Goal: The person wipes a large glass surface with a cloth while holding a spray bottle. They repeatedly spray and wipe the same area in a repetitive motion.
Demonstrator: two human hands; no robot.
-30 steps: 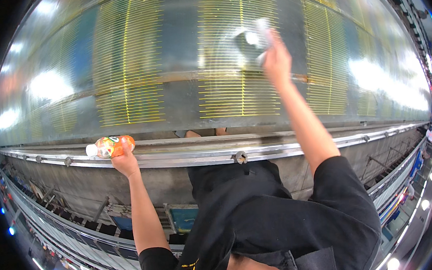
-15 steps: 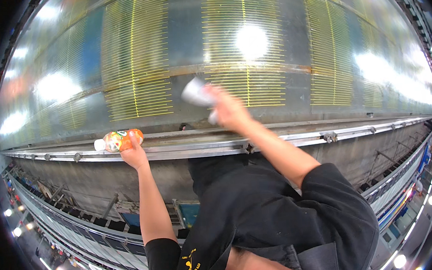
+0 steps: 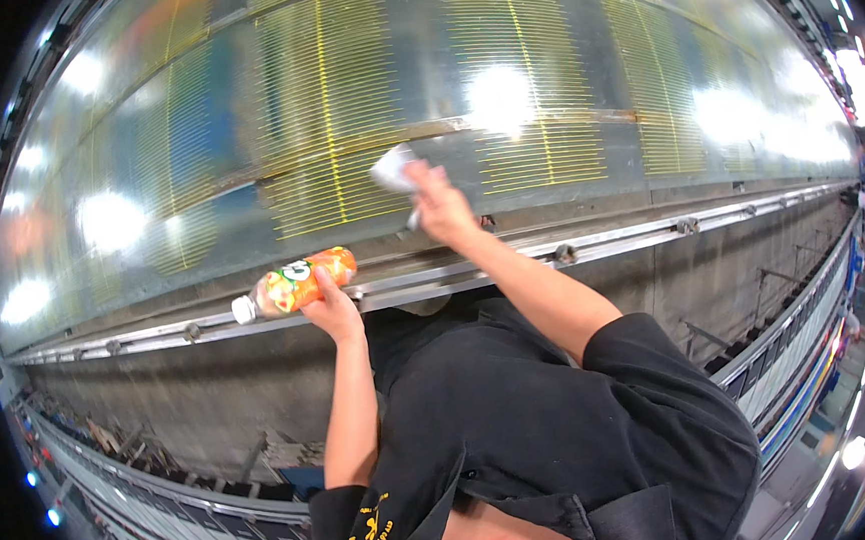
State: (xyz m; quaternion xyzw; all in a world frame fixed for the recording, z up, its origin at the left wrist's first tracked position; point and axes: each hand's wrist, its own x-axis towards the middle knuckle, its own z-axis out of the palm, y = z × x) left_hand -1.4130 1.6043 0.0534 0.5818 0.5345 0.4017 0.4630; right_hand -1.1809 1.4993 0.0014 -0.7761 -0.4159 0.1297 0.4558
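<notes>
My left hand (image 3: 335, 309) is closed around a plastic drink bottle (image 3: 298, 282) with an orange label and a white cap. The bottle lies sideways over the metal rail, its cap pointing left. To its right, my right hand (image 3: 441, 207) grips a folded white cloth (image 3: 391, 169), slightly smeared by motion. The cloth is at the near part of a large glossy panel (image 3: 427, 50), between two strips of yellow lines. I cannot tell whether it touches the surface.
A long metal rail (image 3: 512, 264) with several bolts runs along the panel's near edge. Below it is a grey wall (image 3: 210, 386). Bright lamp reflections lie on the panel. Lower down at the left stands a metal railing (image 3: 188, 503).
The view has turned, so panel and rail now slope. The cloth in my right hand has shifted a little left along the panel. My left hand still holds the bottle.
</notes>
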